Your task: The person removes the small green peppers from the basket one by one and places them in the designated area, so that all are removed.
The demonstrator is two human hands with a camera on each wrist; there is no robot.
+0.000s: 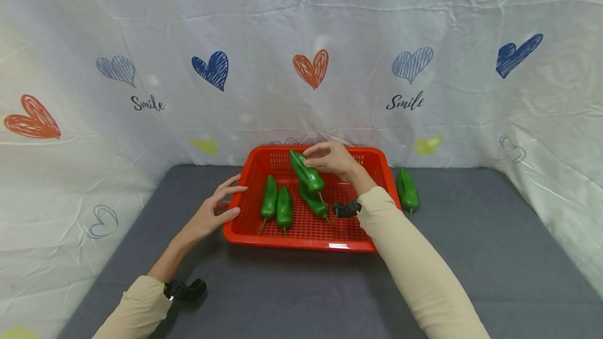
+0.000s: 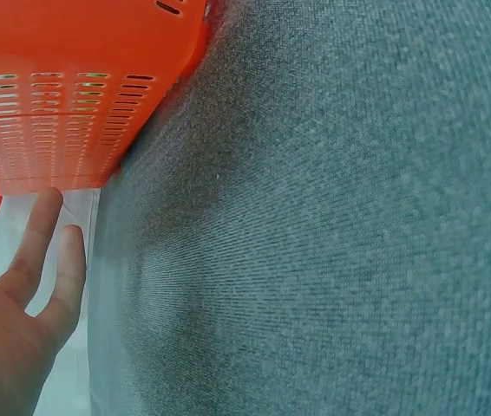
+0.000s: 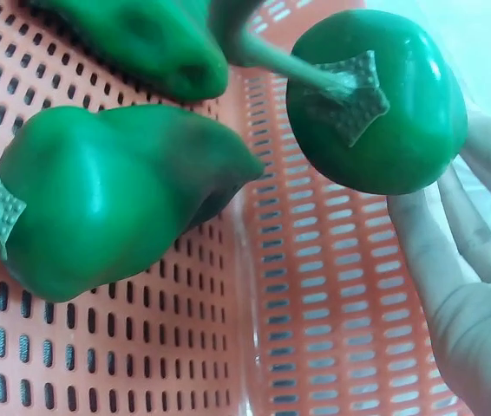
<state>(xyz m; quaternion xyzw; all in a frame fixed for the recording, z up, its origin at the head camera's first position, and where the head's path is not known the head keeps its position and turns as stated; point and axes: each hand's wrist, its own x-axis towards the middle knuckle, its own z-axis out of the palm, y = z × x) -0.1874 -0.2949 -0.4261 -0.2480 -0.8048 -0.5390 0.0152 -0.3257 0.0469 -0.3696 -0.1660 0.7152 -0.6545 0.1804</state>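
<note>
Three green peppers in red basket; right hand pinches fourth pepper above, seemingly so it clears others. Left hand spread at basket's left side, likely steadying. Fifth pepper outside, right.

I wear plain cream sleeves: my left sleeve is creased near the cuff, my right sleeve smoother along the forearm. My left wristband is black with a rounded, jutting end; my right wristband, also black, shows a touch of teal. My fingers are bare.
</note>
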